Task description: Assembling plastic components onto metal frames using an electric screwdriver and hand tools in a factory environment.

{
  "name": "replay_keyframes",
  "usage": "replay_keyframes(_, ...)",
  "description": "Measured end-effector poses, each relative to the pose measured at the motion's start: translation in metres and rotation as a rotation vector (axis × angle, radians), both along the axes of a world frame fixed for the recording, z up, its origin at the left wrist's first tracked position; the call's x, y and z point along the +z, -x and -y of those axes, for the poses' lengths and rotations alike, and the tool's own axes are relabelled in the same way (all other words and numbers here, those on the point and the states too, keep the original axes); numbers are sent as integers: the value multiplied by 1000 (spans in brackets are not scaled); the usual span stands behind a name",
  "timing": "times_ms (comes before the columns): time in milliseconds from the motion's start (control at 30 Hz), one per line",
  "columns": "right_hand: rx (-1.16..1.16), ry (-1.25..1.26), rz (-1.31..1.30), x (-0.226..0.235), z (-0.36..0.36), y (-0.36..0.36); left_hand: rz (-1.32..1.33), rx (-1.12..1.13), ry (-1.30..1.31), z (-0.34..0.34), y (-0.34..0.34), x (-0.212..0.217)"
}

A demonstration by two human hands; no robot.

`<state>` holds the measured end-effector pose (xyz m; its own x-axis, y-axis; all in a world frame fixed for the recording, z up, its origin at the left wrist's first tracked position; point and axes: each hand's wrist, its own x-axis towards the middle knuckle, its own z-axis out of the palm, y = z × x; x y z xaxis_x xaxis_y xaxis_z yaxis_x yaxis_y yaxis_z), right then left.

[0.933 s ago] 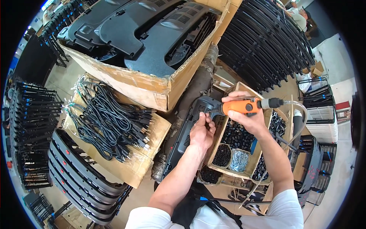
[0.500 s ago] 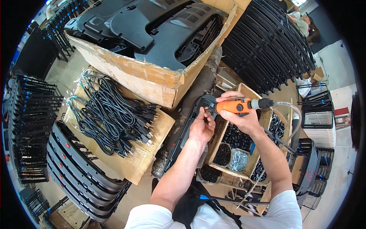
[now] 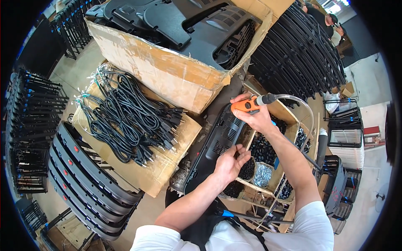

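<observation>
My right hand (image 3: 257, 118) is wrapped round an orange pneumatic screwdriver (image 3: 246, 105), whose clear hose (image 3: 299, 98) curves off to the right. The driver's front end is over the far end of a long black plastic cover (image 3: 212, 145) with vent grilles; its tip is hidden. Palm partly up and fingers apart, my left hand (image 3: 231, 163) is beside the cover's right edge, close to the parts bins. I see nothing between its fingers. The cover lies slantwise on a dark padded support (image 3: 235, 88).
A cardboard box (image 3: 159, 69) of black covers stands ahead. Black power cords (image 3: 130, 115) lie on cardboard (image 3: 167, 178) to the left, above stacked curved parts (image 3: 90, 188). A wooden bin (image 3: 270, 190) holds dark pieces and silver screws (image 3: 263, 175). Black frames (image 3: 299, 54) and people are far right.
My left hand has drawn back from the driver's tip toward the near right side of the cover. The driver in my right hand has shifted slightly up and left. The view has turned a little.
</observation>
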<state>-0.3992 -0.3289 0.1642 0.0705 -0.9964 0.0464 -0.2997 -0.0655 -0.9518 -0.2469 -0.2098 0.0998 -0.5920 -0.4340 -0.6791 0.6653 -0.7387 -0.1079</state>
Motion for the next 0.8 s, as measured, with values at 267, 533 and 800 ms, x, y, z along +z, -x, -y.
replay_keyframes(267, 1, -18, -46, 10, 0, -4, -2, -137, 146, -54, -45, -16)
replay_keyframes(533, 26, -11, 11, 1, -3, -7, 81, -127, 187, -78, -76, -6)
replay_keyframes(800, -241, -2, 9, -9, -6, 6, 178, -300, 306, -103, -91, -2)
